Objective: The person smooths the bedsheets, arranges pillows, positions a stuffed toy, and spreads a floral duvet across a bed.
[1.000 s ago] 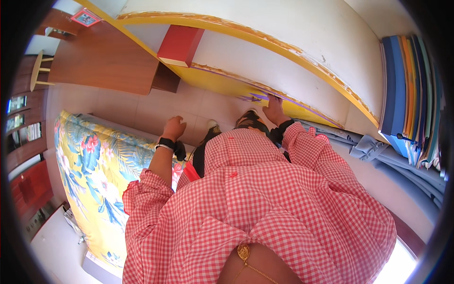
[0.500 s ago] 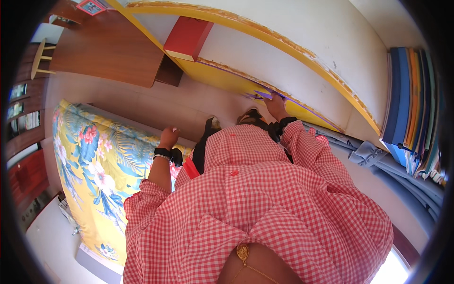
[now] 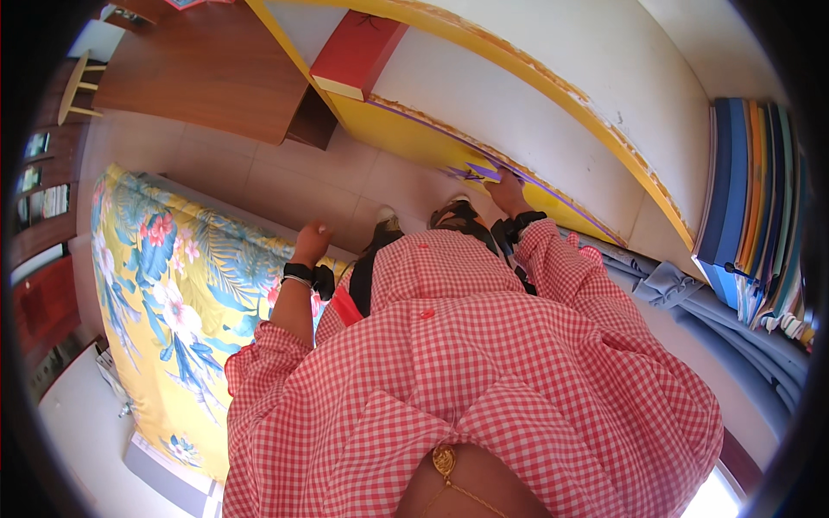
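Ahead of me, my right hand (image 3: pixel 508 193) is at the lower edge of a yellow-fronted shelf unit (image 3: pixel 414 148), its fingers closed on a thin purple strip (image 3: pixel 485 172). The strip's pointed end sticks out to the left of the fingers, and more purple runs along the shelf edge on both sides. My left hand (image 3: pixel 311 243) hangs apart from the shelf, above the floor beside a flowered yellow cover. Its fingers are curled in with a pale tip showing; whether they hold anything small cannot be made out.
A red box (image 3: pixel 358 53) stands on the shelf. Folders and books (image 3: pixel 751 198) line up at the right, above bunched blue-grey cloth (image 3: pixel 669 283). The flowered cover (image 3: pixel 177 302) is at my left. Farther off are a brown table (image 3: pixel 199 73) and a pale stool (image 3: pixel 78 88).
The view has shifted slightly, so the red box and table sit a little higher and farther right. My right hand stays at the purple strip; my left hand is slightly higher in view.
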The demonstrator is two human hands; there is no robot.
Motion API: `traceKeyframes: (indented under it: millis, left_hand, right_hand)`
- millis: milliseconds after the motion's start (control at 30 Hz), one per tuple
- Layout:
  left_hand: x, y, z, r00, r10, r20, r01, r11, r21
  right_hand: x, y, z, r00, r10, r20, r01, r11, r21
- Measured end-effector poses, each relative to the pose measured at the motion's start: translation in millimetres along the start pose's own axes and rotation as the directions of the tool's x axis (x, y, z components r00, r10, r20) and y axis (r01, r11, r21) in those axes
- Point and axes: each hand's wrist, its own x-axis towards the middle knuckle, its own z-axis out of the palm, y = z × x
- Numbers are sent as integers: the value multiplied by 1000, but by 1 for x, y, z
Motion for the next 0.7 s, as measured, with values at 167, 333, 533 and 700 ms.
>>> traceKeyframes:
  millis: [167, 333, 533, 700]
  left_hand:
    - [-11, -19, 10, 1000, 1, -14, -2, 999, -48]
    - [-15, -29, 16, 1000, 7, 9, -6, 991, -134]
    - [-19, -24, 10, 1000, 20, 9, -18, 991, -133]
    - [-14, -20, 8, 999, 31, 17, -28, 992, -126]
  right_hand:
    - [4, 10, 10, 1000, 4, -21, -5, 996, -86]
    - [5, 13, 12, 1000, -1, -27, -2, 995, -100]
    - [-7, -1, 3, 998, 64, -6, -64, 997, -53]
    - [-9, -1, 1, 988, 148, 33, -146, 988, -39]
